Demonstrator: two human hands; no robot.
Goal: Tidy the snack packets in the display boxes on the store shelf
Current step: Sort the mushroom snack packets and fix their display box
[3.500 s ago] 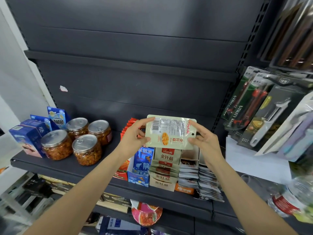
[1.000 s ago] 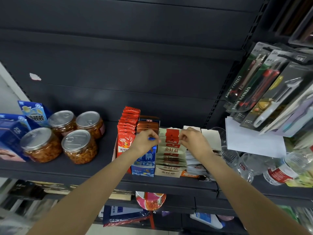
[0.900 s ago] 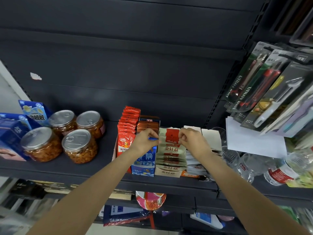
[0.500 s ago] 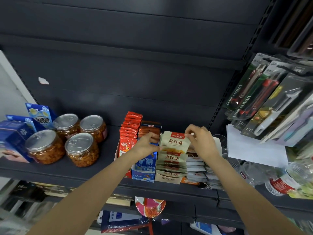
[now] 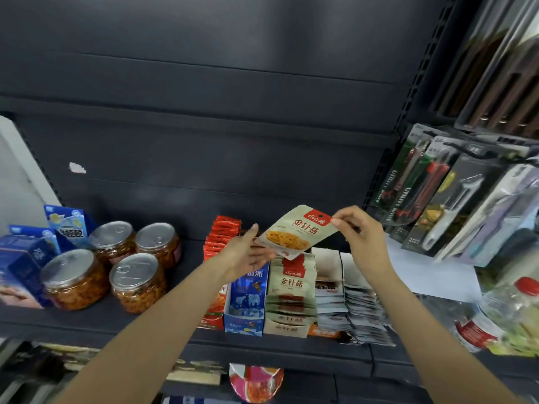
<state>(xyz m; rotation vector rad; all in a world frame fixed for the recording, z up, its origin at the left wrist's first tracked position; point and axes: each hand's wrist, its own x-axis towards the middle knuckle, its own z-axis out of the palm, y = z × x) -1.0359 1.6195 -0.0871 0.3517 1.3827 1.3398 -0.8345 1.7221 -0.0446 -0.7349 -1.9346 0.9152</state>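
Right hand (image 5: 360,237) pinches one beige packet (image 5: 296,232), left hand (image 5: 248,255) cradling it open-fingered; black packets (image 5: 364,313) at 4 o'clock remain untidy

Four lidded jars (image 5: 137,282) (two front, two behind), two hands, one lifted packet (image 5: 296,232).

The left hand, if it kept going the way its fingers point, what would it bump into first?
Probably the beige packet: the left hand already touches its lower edge. Behind that is the shelf's dark back panel, though depth is unclear.
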